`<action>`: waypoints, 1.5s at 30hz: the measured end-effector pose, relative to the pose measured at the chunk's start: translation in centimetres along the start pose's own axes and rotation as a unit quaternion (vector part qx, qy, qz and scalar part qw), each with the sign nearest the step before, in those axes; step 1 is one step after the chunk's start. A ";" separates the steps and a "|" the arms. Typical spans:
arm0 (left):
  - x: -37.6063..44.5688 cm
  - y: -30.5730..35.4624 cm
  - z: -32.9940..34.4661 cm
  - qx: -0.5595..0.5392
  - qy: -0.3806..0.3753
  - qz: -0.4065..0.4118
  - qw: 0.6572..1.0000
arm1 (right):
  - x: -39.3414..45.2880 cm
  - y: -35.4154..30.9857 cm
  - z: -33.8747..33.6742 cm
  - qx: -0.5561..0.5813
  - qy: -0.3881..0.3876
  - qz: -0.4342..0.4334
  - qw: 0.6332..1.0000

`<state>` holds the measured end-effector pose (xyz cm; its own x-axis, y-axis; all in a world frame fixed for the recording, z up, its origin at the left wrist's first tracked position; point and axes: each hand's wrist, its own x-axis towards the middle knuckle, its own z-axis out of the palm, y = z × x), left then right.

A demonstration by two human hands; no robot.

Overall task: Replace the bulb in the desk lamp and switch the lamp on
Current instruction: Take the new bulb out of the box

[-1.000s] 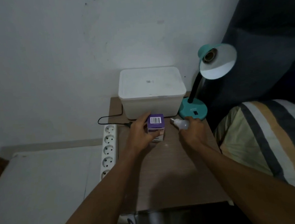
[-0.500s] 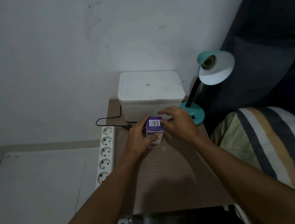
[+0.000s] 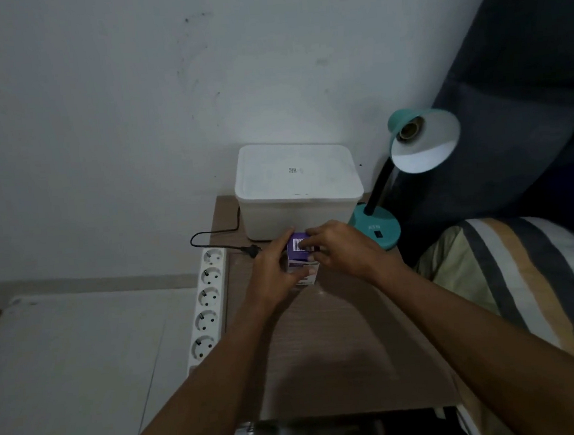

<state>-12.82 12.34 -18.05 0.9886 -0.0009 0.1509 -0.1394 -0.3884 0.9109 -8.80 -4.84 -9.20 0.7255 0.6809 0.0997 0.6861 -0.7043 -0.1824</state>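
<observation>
A small purple and white bulb box (image 3: 300,255) stands upright on the wooden bedside table (image 3: 339,336), just in front of the white bin. My left hand (image 3: 274,269) grips its left side. My right hand (image 3: 345,250) has its fingertips on the box's top, over the barcode flap. The teal desk lamp (image 3: 379,227) stands at the table's back right corner, unlit, its shade (image 3: 426,146) tilted towards me. The socket (image 3: 409,130) inside the shade holds no bulb. A black switch (image 3: 378,234) sits on the lamp's base. No loose bulb shows.
A white lidded bin (image 3: 297,189) fills the back of the table against the wall. A white power strip (image 3: 209,299) lies along the table's left edge, with a black plug (image 3: 251,251) and cord lying unplugged beside it. Striped bedding (image 3: 524,284) lies to the right.
My right hand left the white bulb it held near the lamp base and moved left onto the top of the box. My left hand stayed on the box.
</observation>
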 end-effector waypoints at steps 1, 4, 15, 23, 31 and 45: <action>0.0 -0.1 0.0 -0.001 0.001 0.001 1.000 | 0.0 0.0 0.0 -0.009 0.000 -0.010 1.000; -0.1 -0.2 0.1 -0.013 0.004 -0.002 1.000 | -0.4 -0.1 0.3 -0.029 0.016 -0.031 0.999; 0.1 -0.4 0.3 -0.007 0.005 -0.013 1.000 | -1.2 0.4 2.0 0.027 0.095 0.028 0.995; -0.5 0.0 0.5 0.041 -0.016 -0.035 0.998 | 1.1 -1.9 1.6 0.250 0.296 0.318 0.865; -0.2 0.2 -0.2 0.071 -0.031 -0.024 0.997 | -0.7 -1.2 2.2 0.155 0.167 0.214 0.950; -0.2 0.4 0.0 0.072 -0.024 -0.021 0.997 | 1.2 -1.9 1.2 0.053 0.014 0.134 0.989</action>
<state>-13.03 12.18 -17.75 0.9955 -0.0235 0.0918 -0.0907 -0.5164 0.8515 -9.29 -2.47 -9.91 0.8827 0.4659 0.0613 0.4607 -0.8323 -0.3082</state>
